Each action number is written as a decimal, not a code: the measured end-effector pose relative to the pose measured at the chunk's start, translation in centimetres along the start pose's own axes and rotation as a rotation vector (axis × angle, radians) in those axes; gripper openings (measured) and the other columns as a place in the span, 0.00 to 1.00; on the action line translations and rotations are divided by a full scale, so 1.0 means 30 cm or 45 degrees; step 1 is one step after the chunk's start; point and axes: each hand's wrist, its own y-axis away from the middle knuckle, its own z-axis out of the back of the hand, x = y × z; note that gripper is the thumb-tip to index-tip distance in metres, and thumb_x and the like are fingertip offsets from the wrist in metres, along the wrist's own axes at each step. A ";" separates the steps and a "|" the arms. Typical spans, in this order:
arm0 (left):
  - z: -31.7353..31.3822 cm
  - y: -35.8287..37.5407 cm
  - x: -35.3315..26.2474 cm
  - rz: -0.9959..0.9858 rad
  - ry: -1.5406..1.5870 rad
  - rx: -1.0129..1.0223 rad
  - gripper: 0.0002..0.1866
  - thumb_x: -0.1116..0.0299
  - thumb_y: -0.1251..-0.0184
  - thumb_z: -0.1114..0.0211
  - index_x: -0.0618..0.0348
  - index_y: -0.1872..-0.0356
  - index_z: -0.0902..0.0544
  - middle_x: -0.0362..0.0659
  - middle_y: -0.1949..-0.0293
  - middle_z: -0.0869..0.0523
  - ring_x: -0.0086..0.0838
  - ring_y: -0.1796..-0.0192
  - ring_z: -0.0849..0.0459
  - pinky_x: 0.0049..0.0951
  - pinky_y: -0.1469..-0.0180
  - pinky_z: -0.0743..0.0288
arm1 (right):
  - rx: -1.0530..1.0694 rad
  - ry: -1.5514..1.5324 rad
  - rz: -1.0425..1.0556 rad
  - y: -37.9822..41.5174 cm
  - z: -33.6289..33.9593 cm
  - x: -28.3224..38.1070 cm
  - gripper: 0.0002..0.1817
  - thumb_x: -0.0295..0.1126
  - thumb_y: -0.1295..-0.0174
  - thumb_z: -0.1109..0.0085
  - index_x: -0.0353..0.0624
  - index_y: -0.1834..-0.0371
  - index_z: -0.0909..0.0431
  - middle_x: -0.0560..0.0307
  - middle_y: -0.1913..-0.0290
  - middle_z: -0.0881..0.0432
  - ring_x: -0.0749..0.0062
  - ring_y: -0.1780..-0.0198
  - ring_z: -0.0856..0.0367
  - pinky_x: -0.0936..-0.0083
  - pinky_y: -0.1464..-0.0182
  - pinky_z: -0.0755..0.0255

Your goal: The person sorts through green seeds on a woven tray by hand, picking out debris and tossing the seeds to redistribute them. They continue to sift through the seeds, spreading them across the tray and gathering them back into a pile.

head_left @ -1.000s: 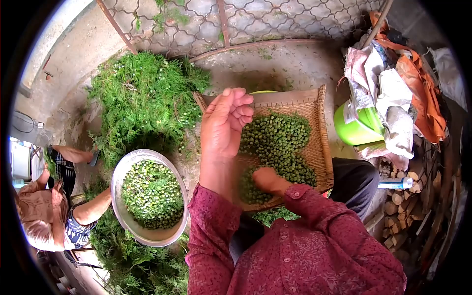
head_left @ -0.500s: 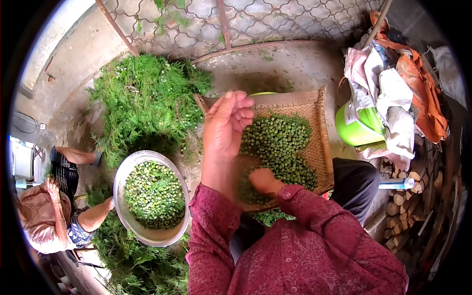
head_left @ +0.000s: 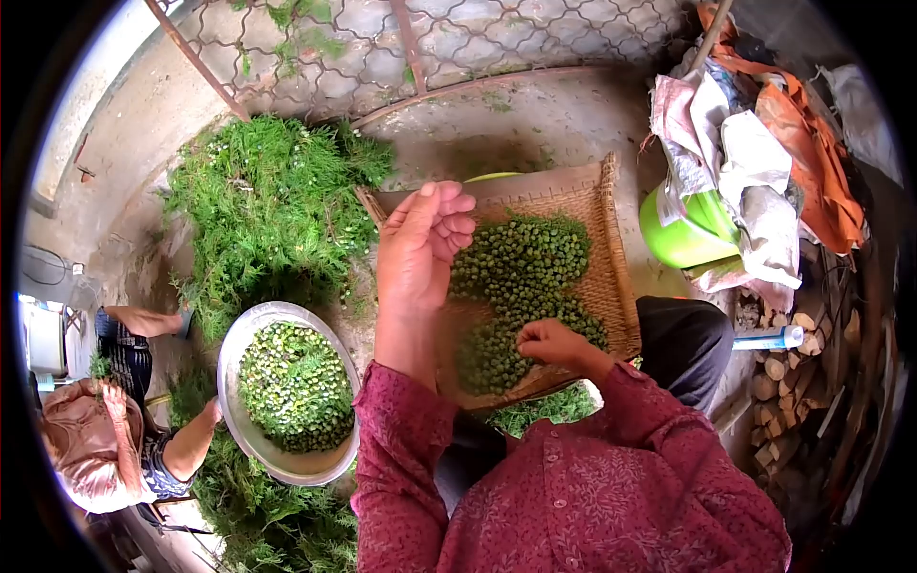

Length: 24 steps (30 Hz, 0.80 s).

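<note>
My left hand [head_left: 425, 234] is raised palm up over the left side of a woven tray [head_left: 619, 258], fingers curled and thumb against the forefinger; anything pinched there is too small to make out. Heaps of small round green pods [head_left: 535, 253] cover much of the tray. Low over the near part of the heap, my right hand [head_left: 549, 342] is closed with its fingers tucked in, and what it holds, if anything, is hidden. To the left stands a metal basin [head_left: 229, 387] with green pods [head_left: 296, 382] inside.
Cut green plants [head_left: 277, 205] lie in a pile beyond the basin, with more [head_left: 277, 506] nearer. A co-worker [head_left: 105, 430] sits at far left. A lime green bucket [head_left: 673, 234] with sacks [head_left: 755, 153] and stacked firewood [head_left: 778, 401] are at right. Wire mesh [head_left: 525, 38] stands behind.
My right hand has lifted from among the pods and moved slightly right. My left hand stays raised and curled. The whole view has shifted a little.
</note>
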 end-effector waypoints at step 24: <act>0.002 0.002 -0.010 -0.006 0.010 -0.023 0.14 0.61 0.36 0.42 0.62 0.62 0.21 0.45 0.68 0.16 0.24 0.71 0.20 0.23 0.68 0.25 | -0.122 1.342 0.203 -0.162 -0.148 -0.059 0.09 0.28 0.58 0.45 0.44 0.71 0.21 0.49 0.65 0.25 0.53 0.62 0.25 0.61 0.62 0.28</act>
